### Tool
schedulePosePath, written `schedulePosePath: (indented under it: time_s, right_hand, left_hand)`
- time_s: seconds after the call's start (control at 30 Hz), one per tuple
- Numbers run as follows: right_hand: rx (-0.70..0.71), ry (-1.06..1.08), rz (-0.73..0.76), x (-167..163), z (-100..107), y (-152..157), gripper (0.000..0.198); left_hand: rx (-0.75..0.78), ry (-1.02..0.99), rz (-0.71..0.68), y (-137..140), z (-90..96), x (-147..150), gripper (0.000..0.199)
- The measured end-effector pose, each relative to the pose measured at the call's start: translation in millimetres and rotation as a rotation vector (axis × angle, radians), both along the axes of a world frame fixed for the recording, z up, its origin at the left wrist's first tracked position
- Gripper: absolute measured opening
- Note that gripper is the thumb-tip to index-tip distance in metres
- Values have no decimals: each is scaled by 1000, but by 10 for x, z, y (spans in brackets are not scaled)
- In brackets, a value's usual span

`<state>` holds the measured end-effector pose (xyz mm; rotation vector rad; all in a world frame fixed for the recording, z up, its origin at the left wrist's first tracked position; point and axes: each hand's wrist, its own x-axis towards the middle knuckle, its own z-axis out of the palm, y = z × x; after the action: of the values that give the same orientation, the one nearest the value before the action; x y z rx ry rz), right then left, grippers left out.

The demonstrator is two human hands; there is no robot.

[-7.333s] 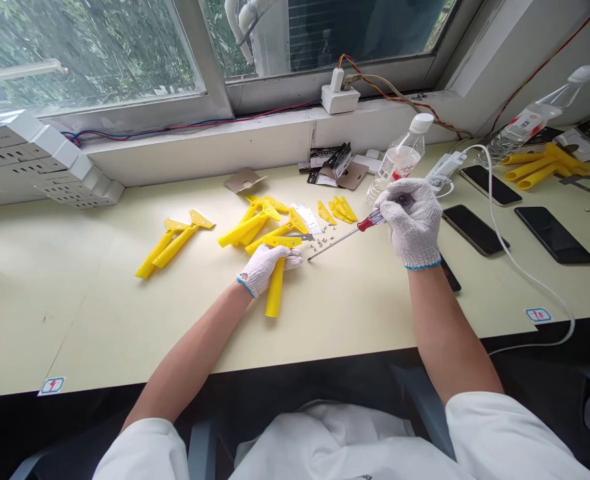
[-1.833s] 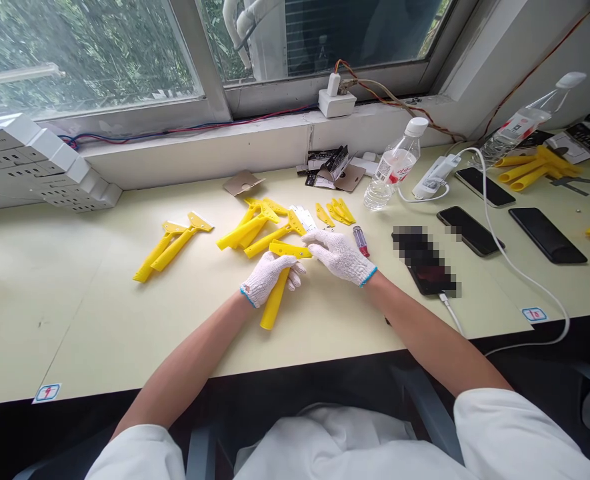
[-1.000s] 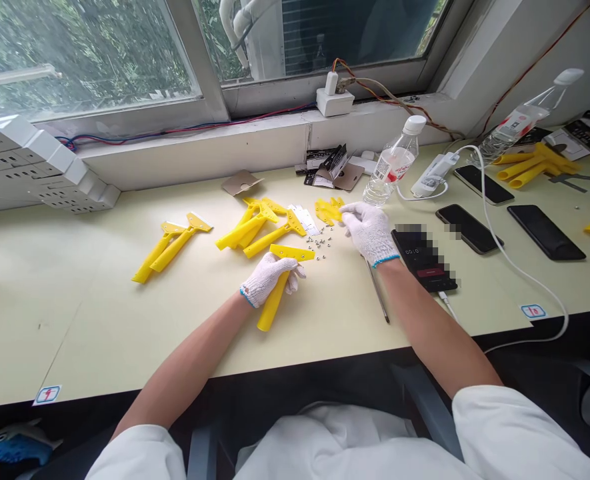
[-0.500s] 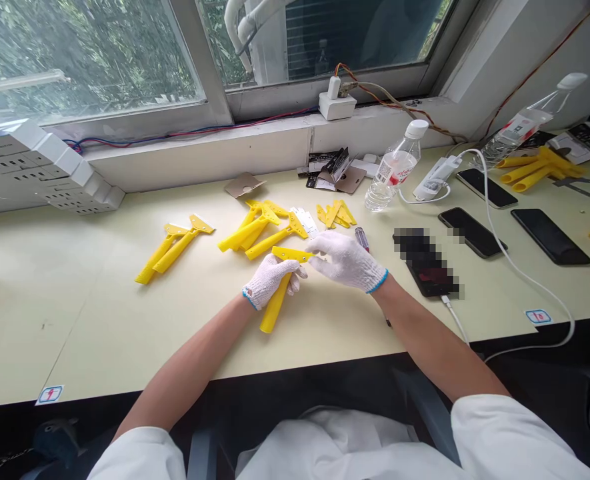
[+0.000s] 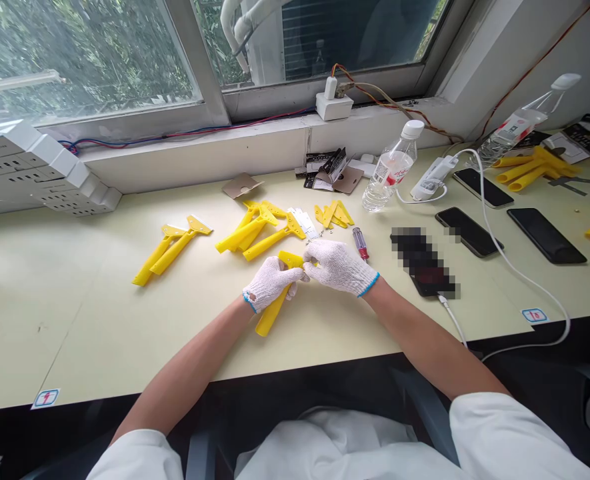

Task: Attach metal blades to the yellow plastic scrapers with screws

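Screwdriver (image 5: 360, 243) is out of the right hand (image 5: 342, 265) compared with the earliest shot, lying on the table now, and that hand has moved over to the head of the yellow scraper (image 5: 271, 316). I'm using that scraper as the landmark for everything else.

Biggest first: the pale table (image 5: 175, 340) is underneath it all. Pile of more scrapers (image 5: 255, 230) sits just beyond the landmark scraper, a bit to its left, and a separate pair of scrapers (image 5: 172, 248) lies further off to its left. Water bottle (image 5: 389, 170) stands beyond it and to the right.

Landmark scraper itself is out in front of the person, handle pointing back toward them. The gloved left hand (image 5: 266, 285) has its fingers wrapped round the neck. Right-hand fingers are bunched narrow at the right end of the head, but can't tell if anything's pinched in there, the glove hides it.

Phone with a cable (image 5: 427, 270) is well over to its right, screwdriver handle nearer on that same side, shaft hidden by the right arm. Small yellow plates (image 5: 335, 213) are beyond it, to the right, with a few tiny metal bits (image 5: 323, 233) just nearer than them.
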<state>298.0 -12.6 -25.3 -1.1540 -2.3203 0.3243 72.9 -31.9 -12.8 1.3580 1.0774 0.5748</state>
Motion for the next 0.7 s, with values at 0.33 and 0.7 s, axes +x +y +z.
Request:
schedulePosePath:
  time_s: [0.33, 0.7]
  right_hand:
    - [-45, -55, 130, 84, 124, -9, 5]
    - [-203, -134, 115, 117, 98, 35, 1]
  left_hand:
    - [-14, 19, -17, 5, 10, -33, 26]
    - [-19, 35, -7, 3, 14, -52, 29]
